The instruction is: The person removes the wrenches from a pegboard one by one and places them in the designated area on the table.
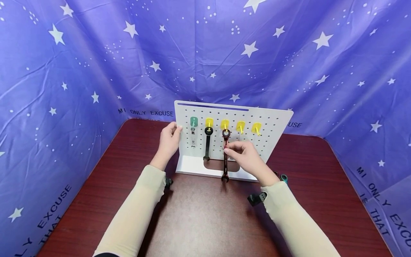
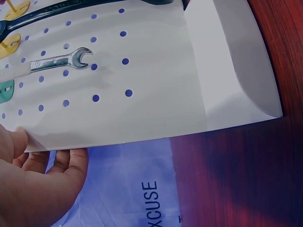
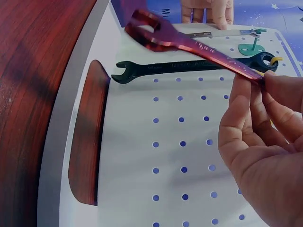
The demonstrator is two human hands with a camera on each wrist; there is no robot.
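A white pegboard (image 1: 273, 125) stands upright on the table with a row of hooks. My left hand (image 1: 169, 140) grips its left edge, thumb in front and fingers behind. In my right hand (image 1: 246, 156) a red combination wrench (image 1: 226, 160) is pinched near its middle, open end down. Its ring end is at the third hook (image 1: 224, 124), a yellow one; whether the ring is over the peg I cannot tell. A black wrench (image 1: 207, 144) hangs from the second hook, also yellow. On the green hook (image 1: 194, 121) hangs a small silver wrench (image 2: 61, 61).
Two more yellow hooks (image 1: 240, 127) sit right of the red wrench. A teal ring end (image 1: 284, 177) lies on the table by the right sleeve, partly hidden. The board's base has a cutout (image 1: 213, 164). A blue star-patterned cloth (image 1: 205, 53) surrounds the dark red table (image 1: 106, 167).
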